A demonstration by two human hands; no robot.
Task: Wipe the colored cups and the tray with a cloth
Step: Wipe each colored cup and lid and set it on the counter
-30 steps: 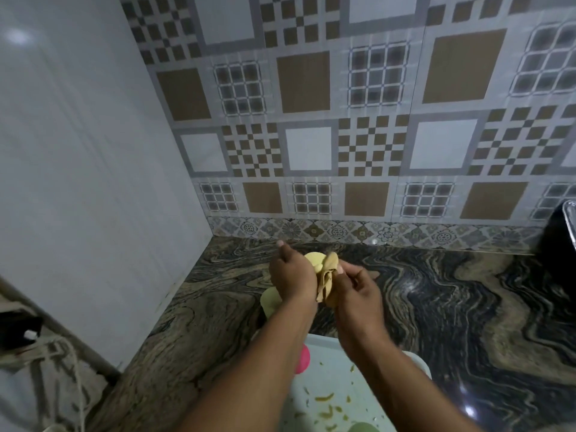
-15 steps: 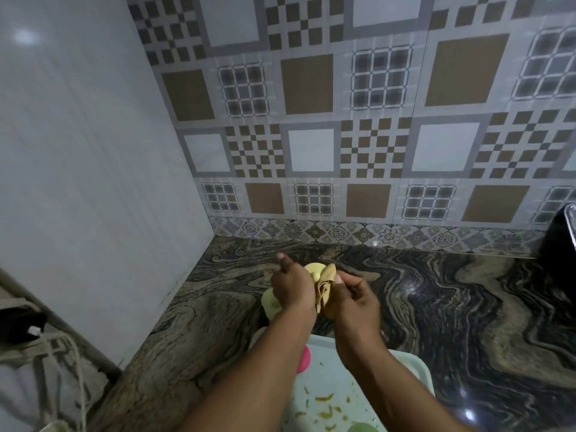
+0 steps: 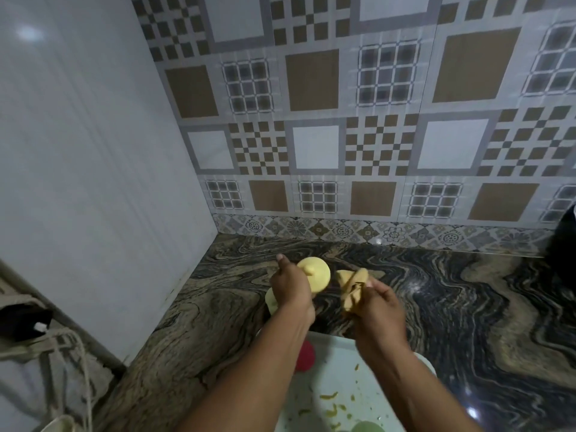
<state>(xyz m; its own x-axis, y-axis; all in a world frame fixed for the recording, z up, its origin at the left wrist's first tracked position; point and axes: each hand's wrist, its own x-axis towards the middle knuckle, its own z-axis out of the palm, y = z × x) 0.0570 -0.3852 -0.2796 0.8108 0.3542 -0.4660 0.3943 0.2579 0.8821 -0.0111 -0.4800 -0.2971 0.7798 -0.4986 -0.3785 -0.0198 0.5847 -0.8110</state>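
My left hand (image 3: 291,289) grips a yellow cup (image 3: 316,274) above the counter, its underside turned toward me. Just right of it my right hand (image 3: 378,304) holds a bunched tan cloth (image 3: 352,286), a small gap apart from the cup. A pale green cup (image 3: 270,300) stands on the counter, partly hidden behind my left wrist. Below my forearms lies the white tray (image 3: 339,363), dotted with yellow-green scraps. A pink cup (image 3: 305,355) sits at its far left corner and a green cup (image 3: 367,428) peeks in at the bottom edge.
The dark swirled stone counter (image 3: 467,307) runs to a patterned tile wall behind and a plain white wall on the left. A dark object (image 3: 564,241) stands at the far right edge. Ropes and a black item (image 3: 25,319) hang beyond the counter's left end.
The cloth has come away from the yellow cup. My right hand moved right with it, and the cup's underside is now uncovered in my left hand.
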